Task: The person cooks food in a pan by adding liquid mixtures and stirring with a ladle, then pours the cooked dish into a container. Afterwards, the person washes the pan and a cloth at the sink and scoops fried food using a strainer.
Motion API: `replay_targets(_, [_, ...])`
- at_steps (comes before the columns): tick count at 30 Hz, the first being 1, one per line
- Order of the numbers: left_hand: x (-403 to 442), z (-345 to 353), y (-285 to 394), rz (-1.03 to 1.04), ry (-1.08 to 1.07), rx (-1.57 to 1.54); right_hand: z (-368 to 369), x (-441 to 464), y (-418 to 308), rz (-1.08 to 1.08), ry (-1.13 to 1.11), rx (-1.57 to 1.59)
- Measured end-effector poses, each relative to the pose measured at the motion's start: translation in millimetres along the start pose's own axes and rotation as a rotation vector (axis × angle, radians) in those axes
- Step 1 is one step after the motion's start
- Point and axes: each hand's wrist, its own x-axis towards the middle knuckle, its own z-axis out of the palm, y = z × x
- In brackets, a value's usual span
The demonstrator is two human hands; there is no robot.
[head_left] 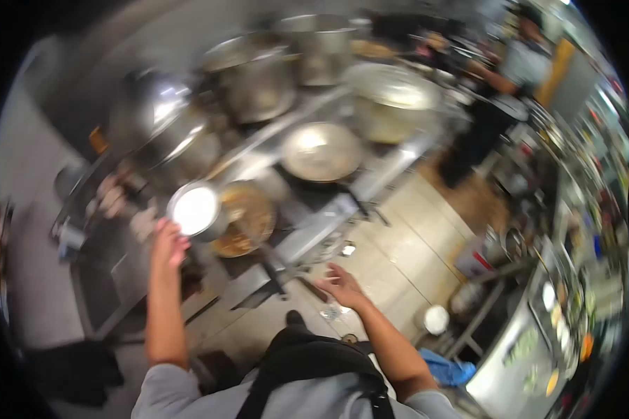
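My left hand [169, 244] grips the near side of a round metal container [215, 225] filled with something bright white. This container is beside a frying pan [272, 222] of brown food in sauce, overlapping its left edge in view. A utensil appears to rest in the pan, though blur hides its shape. The pan's dark handle [274, 279] points toward me. My right hand [340, 286] hangs in the air right of that handle, fingers apart, holding nothing.
Large steel pots [258, 87] line the back of the stove. A covered pan [321, 152] and a big lidded pot [391, 98] stand further right. Another person [528, 66] works at the far right. A steel counter [493, 384] with food runs along my right, above a white tub [436, 320].
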Motion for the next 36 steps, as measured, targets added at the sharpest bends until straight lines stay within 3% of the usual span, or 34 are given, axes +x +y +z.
replay_targets(5, [-40.7,90.5,-23.2,-0.062,-0.201,0.124,-94.6,-74.4,37.9,0.258,-0.010,0.714])
replay_targets(9, [-100.8,199.3,-61.1,-0.109,-0.383,0.105,-138.1,-130.6,96.5,0.320,0.030,0.926])
replay_targets(11, [-138.8,261.0,-83.2,-0.119,-0.344,0.143,-150.9,-158.2,116.2,0.311,0.042,0.965])
replay_targets(12, [-152.4,288.3,-95.2,-0.162,-0.472,0.175,-159.8,-175.3,122.0,0.315,0.069,0.991])
replay_targets(18, [-227.8,470.8,-172.8,-0.300,-0.965,0.322,-206.8,-256.0,156.2,0.365,0.361,0.773])
replay_targets(23, [-293.4,640.0,-247.1,-0.334,-1.281,0.219,-248.2,-320.3,162.4,0.361,0.603,0.600])
replay_targets(30, [-411.9,865.5,-347.5,-0.347,-1.442,0.213,-308.2,-402.6,147.7,0.505,0.850,0.458])
replay_targets(33, [-454.5,929.0,-392.7,-0.403,-1.506,0.183,-329.2,-428.8,141.7,0.518,1.056,0.512])
replay_targets(36, [-482.6,970.0,-438.5,-0.431,-1.542,0.200,-348.0,-457.9,121.7,0.418,1.397,0.627])
